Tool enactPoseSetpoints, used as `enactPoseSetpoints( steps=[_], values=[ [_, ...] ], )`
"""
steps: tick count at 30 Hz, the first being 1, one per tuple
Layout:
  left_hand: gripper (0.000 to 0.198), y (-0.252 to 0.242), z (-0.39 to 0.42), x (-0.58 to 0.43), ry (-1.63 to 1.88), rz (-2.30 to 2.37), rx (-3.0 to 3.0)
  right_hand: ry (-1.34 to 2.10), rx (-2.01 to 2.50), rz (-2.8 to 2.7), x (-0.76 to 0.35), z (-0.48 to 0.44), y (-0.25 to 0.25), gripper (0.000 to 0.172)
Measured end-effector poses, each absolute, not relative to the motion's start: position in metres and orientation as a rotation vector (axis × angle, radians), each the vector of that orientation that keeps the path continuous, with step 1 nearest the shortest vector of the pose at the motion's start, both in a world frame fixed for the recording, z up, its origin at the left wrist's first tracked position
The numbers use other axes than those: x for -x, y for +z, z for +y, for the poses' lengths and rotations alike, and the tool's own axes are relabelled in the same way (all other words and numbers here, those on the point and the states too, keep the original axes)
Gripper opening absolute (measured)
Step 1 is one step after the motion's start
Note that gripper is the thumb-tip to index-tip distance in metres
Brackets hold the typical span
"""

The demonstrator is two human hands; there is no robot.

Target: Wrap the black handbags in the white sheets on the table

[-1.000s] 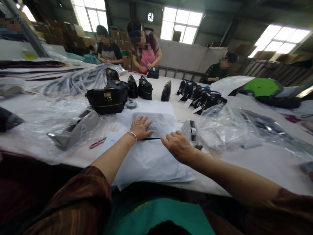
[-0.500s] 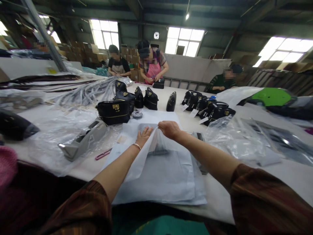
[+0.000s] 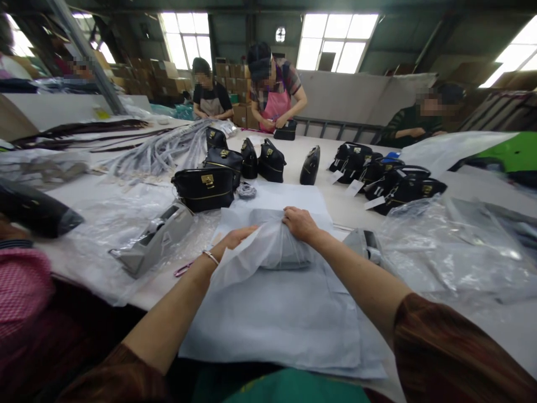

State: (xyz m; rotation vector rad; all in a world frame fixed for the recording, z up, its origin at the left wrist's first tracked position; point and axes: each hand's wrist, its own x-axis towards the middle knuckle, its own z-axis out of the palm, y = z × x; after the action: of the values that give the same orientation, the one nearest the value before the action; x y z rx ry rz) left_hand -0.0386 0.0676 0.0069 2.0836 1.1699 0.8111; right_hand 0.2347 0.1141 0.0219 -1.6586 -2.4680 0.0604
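Note:
A stack of thin white paper sheets [image 3: 268,324] lies in front of me. The top sheet [image 3: 239,266] is drawn up over a greyish bundle [image 3: 289,258], whose contents I cannot make out. My right hand [image 3: 300,223] is closed, its fingers pinching the sheet at the bundle's far edge. To its left, my left hand [image 3: 239,238] lies with fingers stretched out against the sheet's raised edge; paper hides part of that hand.
Grey tape dispensers stand left [image 3: 155,238] and right [image 3: 364,243]. Black handbags [image 3: 205,190] stand beyond the paper, and tagged handbags [image 3: 403,187] sit at right. Clear plastic bags [image 3: 444,252] cover the table's right side. Co-workers [image 3: 277,92] are across the table.
The sheet has come down over the bundle, and its loose edge now folds across toward the left. My left hand has turned flatter and lower; my right hand keeps its pinch.

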Motion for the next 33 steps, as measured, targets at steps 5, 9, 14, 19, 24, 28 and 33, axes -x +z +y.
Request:
enactPoseSetpoints(
  steps=[5,9,14,19,24,28,33],
  values=[
    [0.101,0.035,0.011,0.096,0.978,0.930,-1.355,0.052,1.744,-2.427,-0.232,0.114,0.018,0.024],
    [0.098,0.043,-0.022,0.099,0.816,1.049,-1.375,0.028,1.728,-2.415,-0.233,0.114,0.015,0.024],
    [0.045,0.053,-0.018,0.089,0.807,1.433,-1.477,0.041,1.718,-2.393,-0.233,0.113,0.013,0.022],
    [0.030,0.038,0.015,0.094,0.976,1.890,-1.713,0.046,1.712,-2.374,-0.234,0.112,0.013,0.024],
    [0.030,-0.016,0.044,0.093,0.661,2.283,-2.059,0.045,1.766,-2.367,-0.234,0.112,0.015,0.027],
    [0.037,-0.036,0.057,0.095,0.403,2.395,-2.068,0.033,1.788,-2.372,-0.233,0.111,0.017,0.029],
    [0.043,-0.001,0.052,0.085,0.569,2.541,-2.074,0.022,1.804,-2.372,-0.234,0.111,0.017,0.030]
  ],
)
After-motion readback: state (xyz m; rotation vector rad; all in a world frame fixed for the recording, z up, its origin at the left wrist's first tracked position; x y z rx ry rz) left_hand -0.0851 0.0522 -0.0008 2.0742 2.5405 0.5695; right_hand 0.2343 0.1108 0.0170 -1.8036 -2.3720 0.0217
